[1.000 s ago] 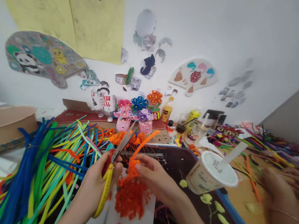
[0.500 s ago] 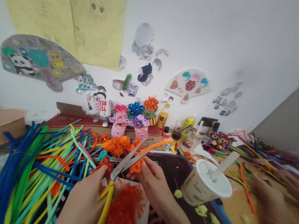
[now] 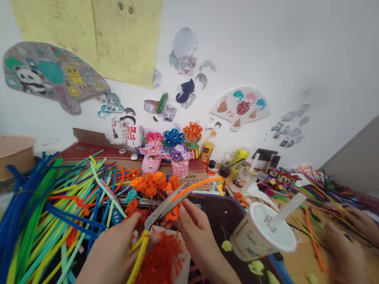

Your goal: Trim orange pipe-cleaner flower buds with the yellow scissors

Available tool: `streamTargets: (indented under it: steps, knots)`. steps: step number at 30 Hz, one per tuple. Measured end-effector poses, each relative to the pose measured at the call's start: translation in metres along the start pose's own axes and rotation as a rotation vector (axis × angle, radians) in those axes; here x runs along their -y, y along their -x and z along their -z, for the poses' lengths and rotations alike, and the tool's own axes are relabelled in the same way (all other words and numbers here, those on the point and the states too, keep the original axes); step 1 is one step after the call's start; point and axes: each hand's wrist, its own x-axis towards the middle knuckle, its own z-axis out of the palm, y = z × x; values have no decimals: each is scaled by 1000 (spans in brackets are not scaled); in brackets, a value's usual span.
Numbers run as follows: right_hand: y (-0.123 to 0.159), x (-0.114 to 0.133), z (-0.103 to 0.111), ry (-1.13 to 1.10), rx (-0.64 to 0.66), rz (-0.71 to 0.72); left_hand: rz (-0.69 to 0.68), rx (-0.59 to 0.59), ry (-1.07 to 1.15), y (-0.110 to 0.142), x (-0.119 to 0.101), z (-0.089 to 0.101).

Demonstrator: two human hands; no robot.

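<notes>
My left hand (image 3: pixel 113 251) is closed on a pair of scissors (image 3: pixel 156 217) with yellow handles, the blades pointing up and away to the right. An orange pipe cleaner (image 3: pixel 195 186), with loops shaped at its lower end, is pinched in my right hand (image 3: pixel 197 236). The blades lie against this pipe cleaner just above my right fingers. Beyond both hands stands a cluster of orange pipe-cleaner flowers (image 3: pixel 153 184) on thin stems. Below them, orange fuzz clippings (image 3: pixel 160 264) cover a white sheet.
Loose coloured pipe cleaners (image 3: pixel 58 218) spread across the left side. A lidded cup (image 3: pixel 257 238) with a straw stands right of my right arm. Small potted flowers (image 3: pixel 179 159) and a juice bottle (image 3: pixel 208 147) stand at the back. Another person's hands (image 3: pixel 346 251) are at the far right.
The scissor blades have come closer together on the orange pipe cleaner. My hands stay in nearly the same place. The other person's hands have shifted slightly.
</notes>
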Motion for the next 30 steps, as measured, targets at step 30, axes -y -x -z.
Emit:
streamTargets:
  steps: [30]
  knots:
    - [-3, 10, 5, 431, -253, 215, 8, 115, -82, 1, -4, 0]
